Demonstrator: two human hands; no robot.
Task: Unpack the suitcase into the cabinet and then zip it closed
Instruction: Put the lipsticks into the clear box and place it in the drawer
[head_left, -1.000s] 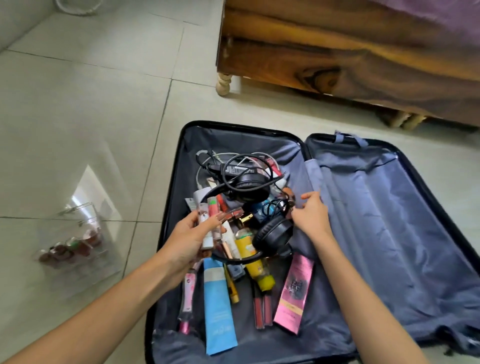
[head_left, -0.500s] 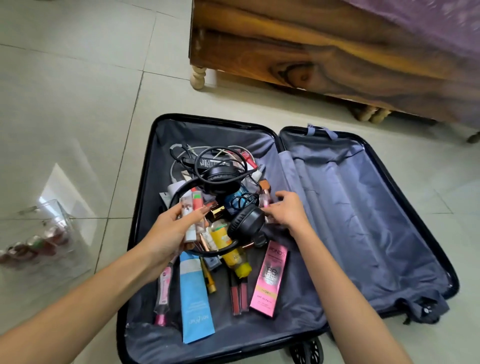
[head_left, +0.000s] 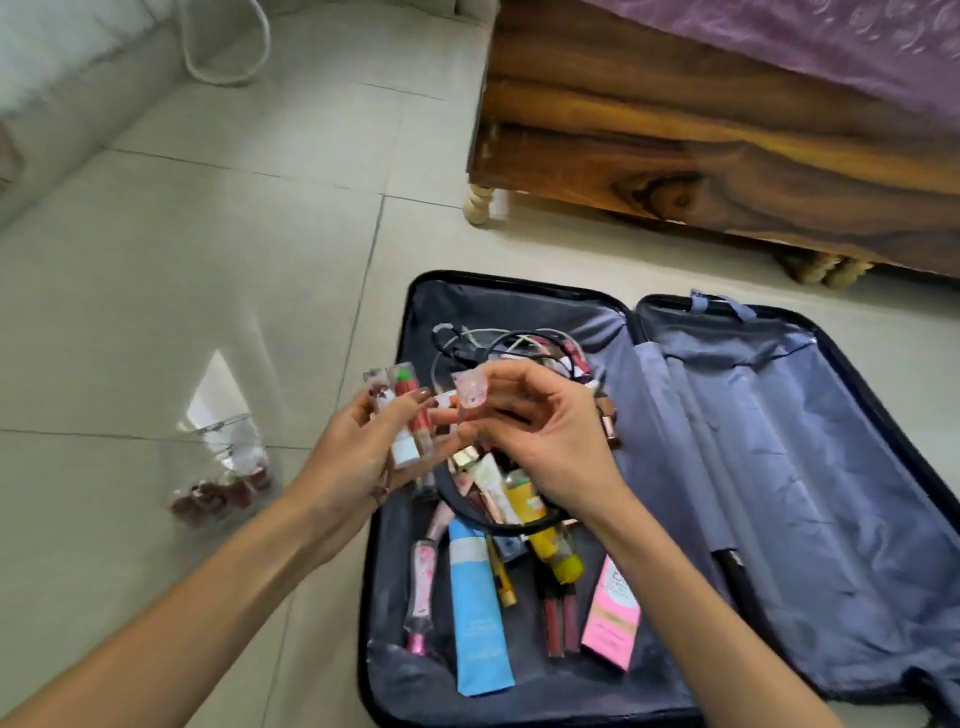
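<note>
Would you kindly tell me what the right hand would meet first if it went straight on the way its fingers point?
Probably the red and white cosmetic tubes gripped in the left hand: the right hand, pinching a pink-capped clear tube, points leftward at them, though depth is unclear.

The left hand (head_left: 358, 457) grips cosmetic tubes (head_left: 410, 421); the right hand (head_left: 540, 441) pinches a pink-capped tube (head_left: 470, 392).

Just past the fingertips, cables (head_left: 467, 343) at the far end of the suitcase (head_left: 367, 571), left half. In the left hand (head_left: 358, 457), small tubes (head_left: 410, 415); just right of them, a single tube (head_left: 470, 396) pinched by the right hand (head_left: 540, 447). Under the fingers, a bottle (head_left: 550, 551); nearer, a long tube (head_left: 475, 603), with a box (head_left: 610, 616) to its right. Well left on the floor, a container (head_left: 223, 467). Far behind, a bed (head_left: 675, 156).
</note>
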